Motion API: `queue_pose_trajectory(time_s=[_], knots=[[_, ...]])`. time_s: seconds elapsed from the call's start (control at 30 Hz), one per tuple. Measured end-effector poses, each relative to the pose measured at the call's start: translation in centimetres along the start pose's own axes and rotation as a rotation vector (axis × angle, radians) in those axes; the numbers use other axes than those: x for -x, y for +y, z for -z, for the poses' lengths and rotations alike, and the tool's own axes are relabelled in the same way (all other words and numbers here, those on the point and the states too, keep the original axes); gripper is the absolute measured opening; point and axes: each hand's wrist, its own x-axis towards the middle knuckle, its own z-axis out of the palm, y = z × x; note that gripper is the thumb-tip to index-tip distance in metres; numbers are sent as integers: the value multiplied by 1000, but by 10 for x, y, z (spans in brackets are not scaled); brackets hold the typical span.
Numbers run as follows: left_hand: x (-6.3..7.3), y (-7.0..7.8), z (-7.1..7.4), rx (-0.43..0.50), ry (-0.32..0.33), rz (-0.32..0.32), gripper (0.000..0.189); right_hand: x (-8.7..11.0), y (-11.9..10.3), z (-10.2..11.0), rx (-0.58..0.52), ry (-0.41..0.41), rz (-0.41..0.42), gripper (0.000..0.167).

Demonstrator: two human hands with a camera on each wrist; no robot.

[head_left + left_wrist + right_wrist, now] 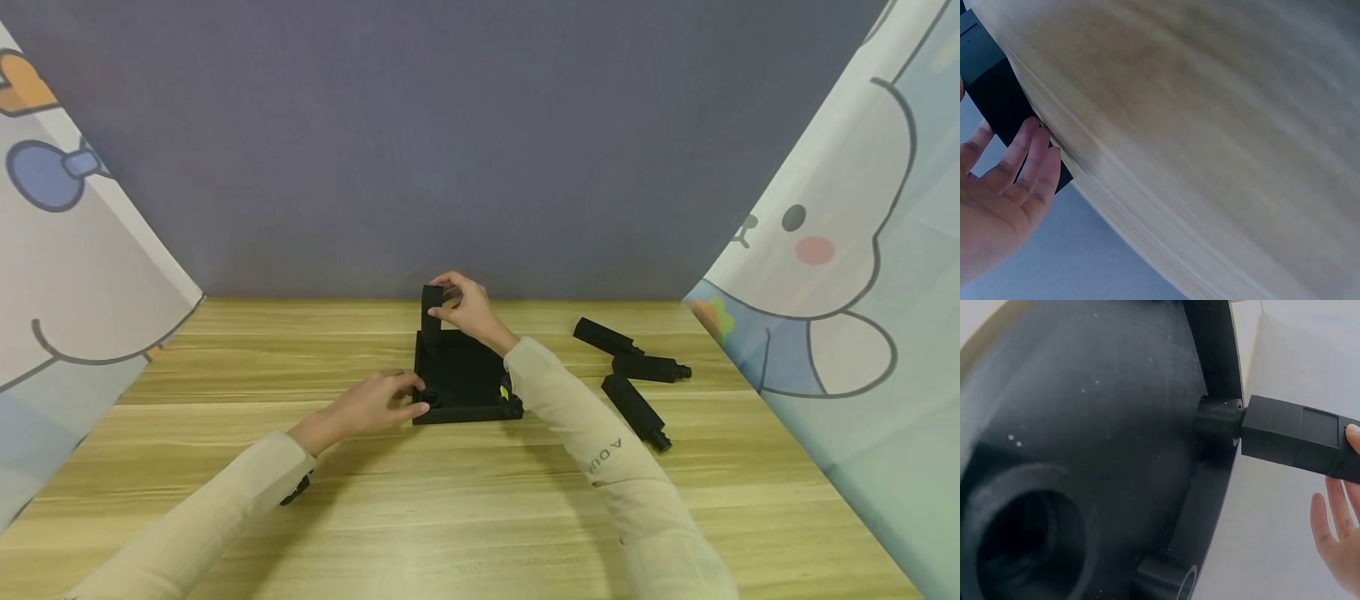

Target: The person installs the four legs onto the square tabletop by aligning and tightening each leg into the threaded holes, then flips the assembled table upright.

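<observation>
A small black square tabletop [468, 371] lies underside up, with a raised rim and round sockets at its corners. At its far left corner, my right hand [468, 308] pinches a black table leg [431, 312] near its top. The leg stands upright, its narrow end at the corner socket [1217, 419] in the right wrist view. My left hand [375, 402] grips the tabletop's near left corner, thumb and fingertips over the edge beside another socket [431, 398]. In the left wrist view, several fingers [1032, 156] lie against the black side.
Right of the tabletop lie three loose black legs with threaded ends: one at the back [603, 337], one in the middle [648, 367] and one nearer [636, 411]. A grey wall [450, 150] rises behind the wooden table [420, 508]. Cartoon-printed sheets [832, 275] flank both sides.
</observation>
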Motion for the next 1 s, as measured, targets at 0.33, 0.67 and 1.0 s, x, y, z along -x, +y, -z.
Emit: queue_pose_trajectory(time_s=[0.33, 0.67, 1.0], knots=[[0, -2, -1, -11, 15, -16, 36, -1, 1, 0, 9, -11, 7, 41], [-1, -3, -2, -9, -6, -1, 38, -9, 1, 12, 37, -150, 31, 46], [0, -2, -2, -8, -7, -7, 38, -2, 2, 7, 61, -88, 24, 46]])
